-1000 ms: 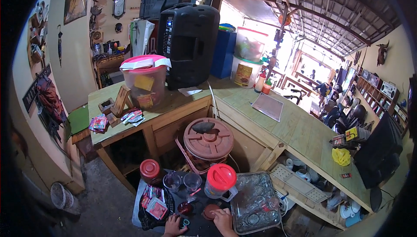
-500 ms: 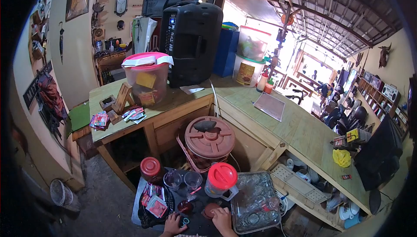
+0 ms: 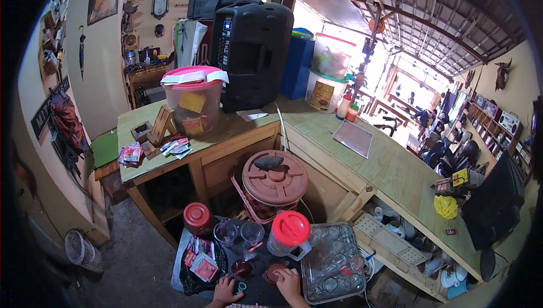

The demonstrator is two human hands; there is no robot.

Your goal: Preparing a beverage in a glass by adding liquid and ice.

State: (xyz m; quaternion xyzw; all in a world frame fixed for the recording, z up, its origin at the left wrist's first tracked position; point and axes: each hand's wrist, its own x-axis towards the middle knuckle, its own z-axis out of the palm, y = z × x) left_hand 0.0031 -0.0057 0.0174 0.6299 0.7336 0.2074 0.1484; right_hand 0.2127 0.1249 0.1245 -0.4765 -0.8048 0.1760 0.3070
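My left hand (image 3: 226, 292) lies on the dark tabletop with its fingers spread. Beside its fingertips is a teal ring-shaped handle (image 3: 242, 287), perhaps of scissors. My right hand (image 3: 289, 286) rests its extended fingers at the right edge of a reddish-brown round lid (image 3: 272, 273). Between the hands, slightly farther off, sits a dark red shiny object (image 3: 242, 268) whose kind I cannot make out. A black basket (image 3: 222, 263) by my left hand bears pink and red sachets (image 3: 203, 267). Behind stand two clear cups (image 3: 225, 233) and a clear pitcher with a red lid (image 3: 289, 231).
On the right is a clear tray (image 3: 312, 296) of glassware. A red-lidded jar (image 3: 197, 217) stands at the table's back left. Beyond is a large brown lidded bucket (image 3: 275, 181), before a wooden counter (image 3: 334, 147) bearing a black speaker (image 3: 254, 53) and a pink-lidded tub (image 3: 195, 107).
The whole view has shifted very slightly. Both hands and the things around them stay in place.
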